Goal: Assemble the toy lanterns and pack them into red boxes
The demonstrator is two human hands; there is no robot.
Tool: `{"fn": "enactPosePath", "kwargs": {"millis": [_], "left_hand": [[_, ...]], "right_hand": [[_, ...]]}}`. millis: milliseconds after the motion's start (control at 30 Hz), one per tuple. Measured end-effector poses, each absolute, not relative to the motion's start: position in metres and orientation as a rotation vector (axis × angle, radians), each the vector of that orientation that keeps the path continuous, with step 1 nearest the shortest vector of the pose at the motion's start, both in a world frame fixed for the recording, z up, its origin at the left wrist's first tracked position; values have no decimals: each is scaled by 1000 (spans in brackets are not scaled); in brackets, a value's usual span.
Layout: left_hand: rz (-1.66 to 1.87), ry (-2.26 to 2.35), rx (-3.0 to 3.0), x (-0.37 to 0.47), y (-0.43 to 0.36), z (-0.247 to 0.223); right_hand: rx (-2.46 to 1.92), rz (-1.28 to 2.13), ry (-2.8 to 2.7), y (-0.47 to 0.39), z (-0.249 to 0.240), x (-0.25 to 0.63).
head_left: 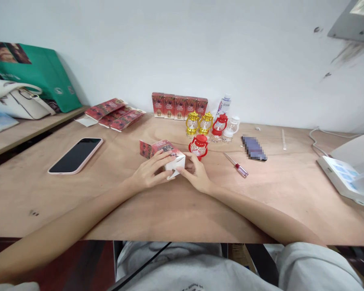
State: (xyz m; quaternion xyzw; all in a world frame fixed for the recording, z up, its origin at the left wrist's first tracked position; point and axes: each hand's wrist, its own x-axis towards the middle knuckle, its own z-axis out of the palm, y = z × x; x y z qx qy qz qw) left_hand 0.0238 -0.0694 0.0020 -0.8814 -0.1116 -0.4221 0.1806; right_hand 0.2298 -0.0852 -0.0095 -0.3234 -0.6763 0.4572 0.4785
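Between my hands lies a small red and white cardboard box [166, 146], tilted on its side. Its white end faces me, and a red flap stands out at the far left end. My left hand [154, 169] grips the box from the left, fingers over its top. My right hand [197, 173] holds the white end, its thumb pressed on the end panel. Just behind my right hand stands a red toy lantern [199, 146]. Further back are two gold lanterns [192, 123], another red lantern [220, 124] and white lanterns [234, 124].
Several red boxes [180, 107] stand along the wall beside a bottle [223, 106]. Flattened red cartons [118, 115] and a pink-cased phone [75, 156] lie left. A screwdriver [236, 165], a dark phone [254, 148] and a white device [348, 180] are on the right.
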Motion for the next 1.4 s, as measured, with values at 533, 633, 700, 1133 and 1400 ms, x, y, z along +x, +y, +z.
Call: {"fn": "enactPosePath", "kwargs": {"millis": [533, 633, 700, 1133, 1400], "left_hand": [[-852, 40, -2538, 20, -76, 12], [-830, -59, -2484, 21, -78, 13], [-866, -154, -2402, 19, -78, 12], [-622, -760, -2167, 36, -155, 94], [-354, -810, -2155, 44, -175, 104]], "right_hand": [[-673, 1669, -1202, -72, -16, 230], [-623, 1433, -1349, -72, -16, 229], [-596, 1189, -1481, -72, -18, 229], [-637, 934, -1649, -65, -26, 231], [-563, 798, -1754, -68, -23, 232]]}}
